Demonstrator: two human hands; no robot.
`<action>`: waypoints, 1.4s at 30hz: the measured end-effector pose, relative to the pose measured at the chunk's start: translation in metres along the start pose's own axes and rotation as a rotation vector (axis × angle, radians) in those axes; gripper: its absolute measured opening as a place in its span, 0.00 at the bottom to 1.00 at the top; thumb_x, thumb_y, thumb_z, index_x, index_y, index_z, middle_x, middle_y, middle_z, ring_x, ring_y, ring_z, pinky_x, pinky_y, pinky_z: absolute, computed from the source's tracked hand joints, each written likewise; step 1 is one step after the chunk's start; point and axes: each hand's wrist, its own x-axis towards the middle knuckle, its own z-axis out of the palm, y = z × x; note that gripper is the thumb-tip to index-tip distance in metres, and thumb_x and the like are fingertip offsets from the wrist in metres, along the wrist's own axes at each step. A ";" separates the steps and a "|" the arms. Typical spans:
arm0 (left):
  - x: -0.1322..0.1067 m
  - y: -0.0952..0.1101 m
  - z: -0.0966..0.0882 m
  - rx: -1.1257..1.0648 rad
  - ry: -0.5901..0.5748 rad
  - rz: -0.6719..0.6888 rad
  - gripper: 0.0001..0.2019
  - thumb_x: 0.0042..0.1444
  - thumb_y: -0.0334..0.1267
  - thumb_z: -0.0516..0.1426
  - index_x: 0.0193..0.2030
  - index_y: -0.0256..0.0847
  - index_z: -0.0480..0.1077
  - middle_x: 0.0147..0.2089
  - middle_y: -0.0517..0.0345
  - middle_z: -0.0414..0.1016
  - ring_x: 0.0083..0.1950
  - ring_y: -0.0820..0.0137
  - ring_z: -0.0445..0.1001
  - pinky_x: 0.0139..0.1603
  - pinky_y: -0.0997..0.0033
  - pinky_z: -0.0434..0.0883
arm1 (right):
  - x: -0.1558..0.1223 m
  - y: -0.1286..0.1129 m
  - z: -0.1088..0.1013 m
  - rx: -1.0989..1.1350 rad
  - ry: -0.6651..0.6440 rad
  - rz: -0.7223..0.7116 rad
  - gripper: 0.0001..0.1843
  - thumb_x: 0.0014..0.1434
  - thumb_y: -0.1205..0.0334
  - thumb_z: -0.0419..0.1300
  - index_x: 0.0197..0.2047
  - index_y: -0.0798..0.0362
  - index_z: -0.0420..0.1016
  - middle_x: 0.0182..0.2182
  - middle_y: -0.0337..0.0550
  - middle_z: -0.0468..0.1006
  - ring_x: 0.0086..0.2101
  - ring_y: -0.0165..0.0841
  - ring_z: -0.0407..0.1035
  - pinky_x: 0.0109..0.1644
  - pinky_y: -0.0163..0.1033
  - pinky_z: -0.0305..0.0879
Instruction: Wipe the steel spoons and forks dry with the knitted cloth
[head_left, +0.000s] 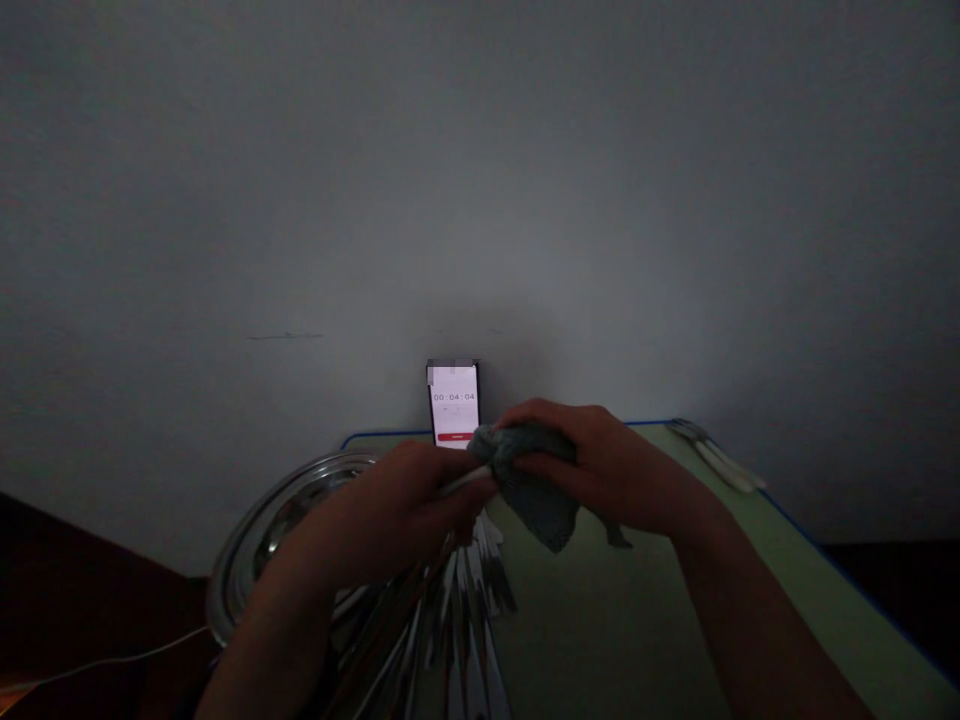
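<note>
My left hand is closed round the white handle of a piece of cutlery, held over the table. My right hand grips a grey-blue cloth bunched around the other end of that utensil, which the cloth hides. Below my hands lies a fan of several metal utensils with shiny handles, partly covered by my left forearm.
A round steel tray sits at the left on the green table with a blue edge. A phone showing a timer leans against the grey wall. A few white-handled utensils lie at the far right. The scene is dim.
</note>
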 end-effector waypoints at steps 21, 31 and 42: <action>-0.007 0.006 -0.003 0.152 0.156 0.089 0.21 0.62 0.48 0.45 0.30 0.37 0.70 0.20 0.64 0.63 0.22 0.77 0.60 0.23 0.78 0.55 | 0.001 0.006 -0.002 0.136 -0.139 0.050 0.08 0.60 0.63 0.53 0.38 0.53 0.73 0.32 0.36 0.76 0.32 0.27 0.68 0.34 0.31 0.61; -0.006 0.019 0.003 0.145 0.620 0.116 0.19 0.58 0.44 0.50 0.19 0.37 0.66 0.15 0.68 0.51 0.16 0.80 0.53 0.19 0.79 0.53 | 0.011 0.000 0.024 0.366 0.473 0.058 0.08 0.58 0.58 0.55 0.39 0.50 0.72 0.32 0.37 0.75 0.32 0.29 0.67 0.35 0.34 0.63; -0.018 0.009 -0.008 0.228 0.171 0.141 0.21 0.62 0.46 0.46 0.23 0.38 0.67 0.17 0.67 0.56 0.18 0.79 0.57 0.21 0.77 0.51 | -0.005 -0.001 -0.009 0.186 -0.347 0.100 0.15 0.55 0.59 0.59 0.47 0.50 0.72 0.39 0.38 0.77 0.37 0.31 0.70 0.39 0.35 0.64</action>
